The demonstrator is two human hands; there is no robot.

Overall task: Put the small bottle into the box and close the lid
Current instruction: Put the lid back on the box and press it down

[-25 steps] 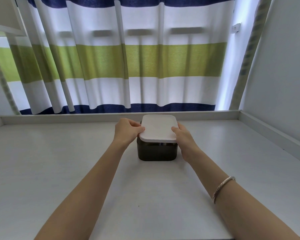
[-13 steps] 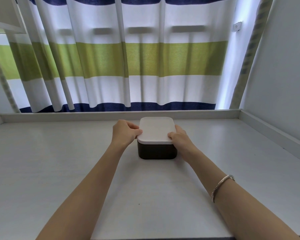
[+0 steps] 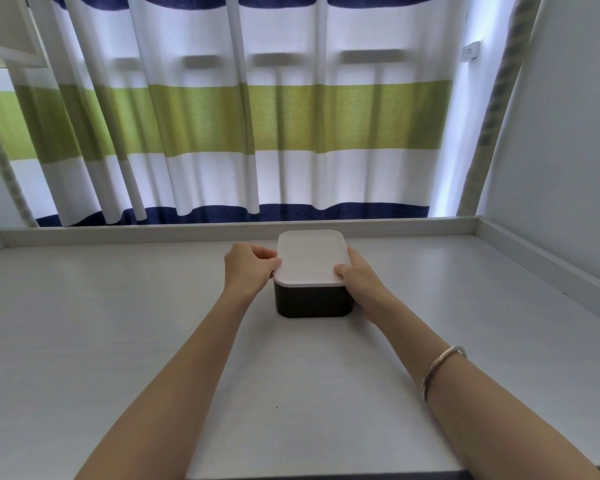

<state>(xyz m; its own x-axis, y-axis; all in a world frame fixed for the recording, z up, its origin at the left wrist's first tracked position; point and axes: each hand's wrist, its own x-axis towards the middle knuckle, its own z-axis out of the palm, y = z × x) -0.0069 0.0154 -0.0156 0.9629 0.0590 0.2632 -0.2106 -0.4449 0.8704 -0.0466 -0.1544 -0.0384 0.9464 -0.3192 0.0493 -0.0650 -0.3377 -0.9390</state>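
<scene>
A: Evidently the lid [image 3: 310,257] now sits flat on the box [image 3: 313,301]. Confirm the hold.

B: Left hand [image 3: 248,271] is at the left side of the box, its grip pinching the lid edge, thumb on top. Right hand [image 3: 359,277] is at the right side, thumb on the lid's near corner, fingers along the side, also pinching the lid. In my judgement the two-sided hold squares the lid over the rim and presses it home evenly.

A: And the bottle?

B: Not visible. The box wall is dark and the lid covers the opening; presumably it is inside, but that cannot be verified.

A: Surface and room?

B: The box stands on a plain white table [image 3: 118,341] with a low raised rim behind the box and to its right. Behind the box hangs a curtain [image 3: 243,116] striped navy, white and green, backlit by daylight. A grey wall [image 3: 568,133] stands right of the box. A bracelet [image 3: 440,370] is on the right forearm.
</scene>
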